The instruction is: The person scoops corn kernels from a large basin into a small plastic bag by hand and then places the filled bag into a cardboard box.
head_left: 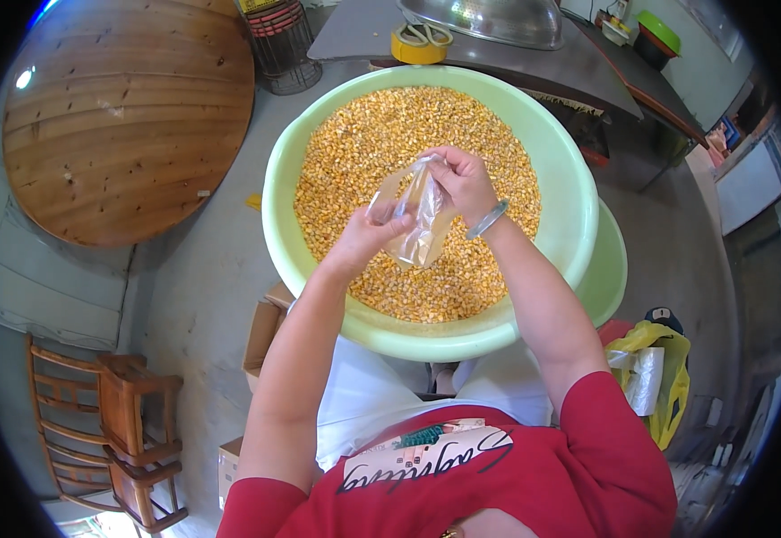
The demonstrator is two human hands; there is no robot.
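Note:
A clear plastic bag hangs between my hands above a wide pale green basin filled with loose yellow corn kernels. My right hand pinches the bag's upper edge, with a bangle on that wrist. On the bag's left side, my left hand grips it, its thumb across the plastic and its other fingers partly behind it. The bag looks creased, and I see no kernels inside. Both hands are over the corn without touching it.
Beyond the basin, scissors lie on a yellow tape roll by a grey table. A round wooden tabletop leans at left, above wooden chairs. A yellow plastic bag sits at right; a cardboard box stands near my left arm.

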